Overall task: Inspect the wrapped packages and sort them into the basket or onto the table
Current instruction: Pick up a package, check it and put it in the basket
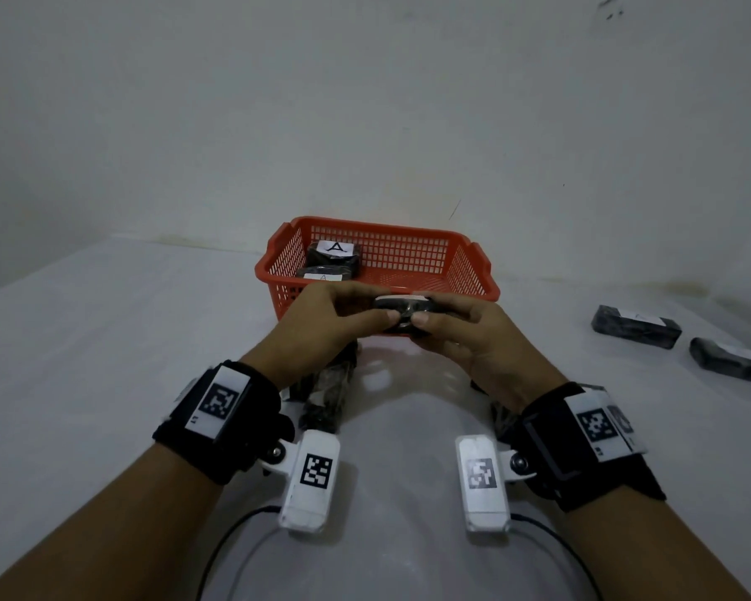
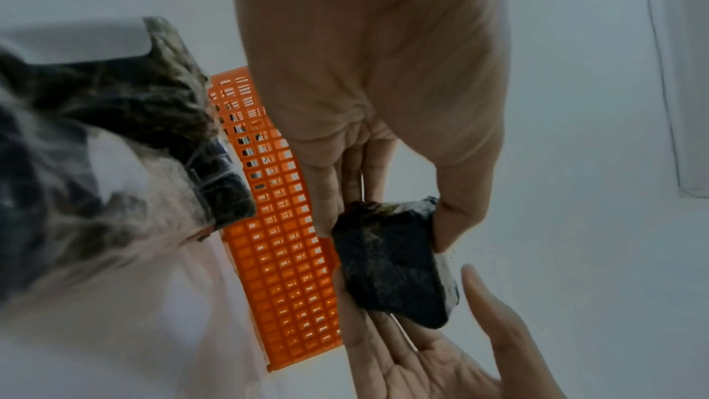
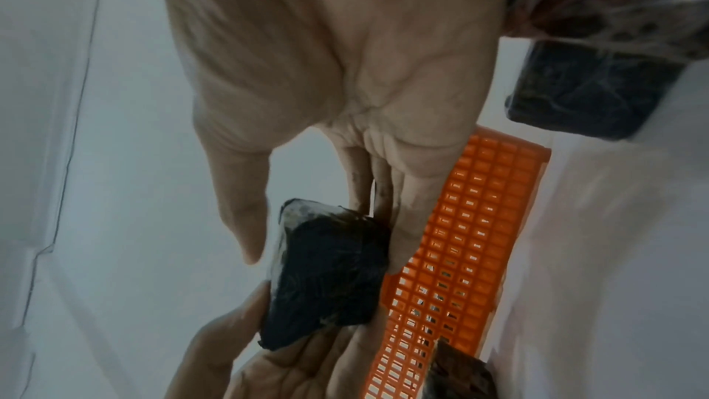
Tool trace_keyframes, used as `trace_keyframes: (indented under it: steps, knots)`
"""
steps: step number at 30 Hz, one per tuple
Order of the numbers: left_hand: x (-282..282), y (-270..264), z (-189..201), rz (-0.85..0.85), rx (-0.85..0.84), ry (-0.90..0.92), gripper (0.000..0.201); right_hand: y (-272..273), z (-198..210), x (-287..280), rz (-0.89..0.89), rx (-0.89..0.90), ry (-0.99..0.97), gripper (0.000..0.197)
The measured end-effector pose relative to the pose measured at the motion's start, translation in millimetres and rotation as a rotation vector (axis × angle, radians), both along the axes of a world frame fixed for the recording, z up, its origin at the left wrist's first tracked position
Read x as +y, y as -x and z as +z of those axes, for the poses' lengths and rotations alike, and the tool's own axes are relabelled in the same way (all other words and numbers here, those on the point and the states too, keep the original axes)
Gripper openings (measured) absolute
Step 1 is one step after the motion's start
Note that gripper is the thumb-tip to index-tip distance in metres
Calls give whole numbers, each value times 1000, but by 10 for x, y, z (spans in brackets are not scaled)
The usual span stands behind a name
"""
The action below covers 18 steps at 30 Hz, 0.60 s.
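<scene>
Just in front of the orange basket [image 1: 412, 247], above the white table [image 1: 105, 340], both hands hold one dark wrapped package [image 1: 402, 313] between them. The left hand [image 1: 321, 331] grasps its left end, thumb on the near side and fingers behind, and the right hand [image 1: 473, 340] grasps the right end the same way; in the left wrist view the thumb and fingers pinch the package [image 2: 391, 266] at its upper end, and the right wrist view shows the matching pinch on the package [image 3: 326, 272]. Two wrapped packages lie inside the basket at its left side: the farther one [image 1: 334, 253] carries a white label with the letter A, and the nearer one [image 1: 324, 273] has a white label whose mark is too small to read. Two more packages rest on the table off to the right, well apart from the basket: one [image 1: 636, 326] with a white label on top, the other [image 1: 731, 360] partly cut off by the frame edge. Beneath the wrists, more dark wrapped material lies on the table, one bundle under the left wrist [image 1: 330, 383] and another under the right [image 1: 501, 416], mostly hidden, so their count is unclear.
</scene>
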State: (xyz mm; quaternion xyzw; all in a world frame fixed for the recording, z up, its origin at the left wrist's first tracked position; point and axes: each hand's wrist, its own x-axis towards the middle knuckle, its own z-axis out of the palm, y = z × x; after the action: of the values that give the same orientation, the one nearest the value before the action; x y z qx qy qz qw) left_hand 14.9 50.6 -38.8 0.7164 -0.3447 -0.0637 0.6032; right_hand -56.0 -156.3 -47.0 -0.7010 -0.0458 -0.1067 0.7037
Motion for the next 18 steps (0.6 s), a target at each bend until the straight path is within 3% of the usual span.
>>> trace_keyframes:
  steps: [6, 14, 18]
  knots:
    - [25, 3, 24, -70, 55, -7, 44, 39, 25, -6, -27, -55, 54, 51]
    - [51, -9, 30, -57, 55, -8, 45, 31, 4, -55, -36, -47, 104, 58]
    - [61, -1, 44, -22, 15, 5, 51, 16, 13, -14, 26, 27, 45, 60]
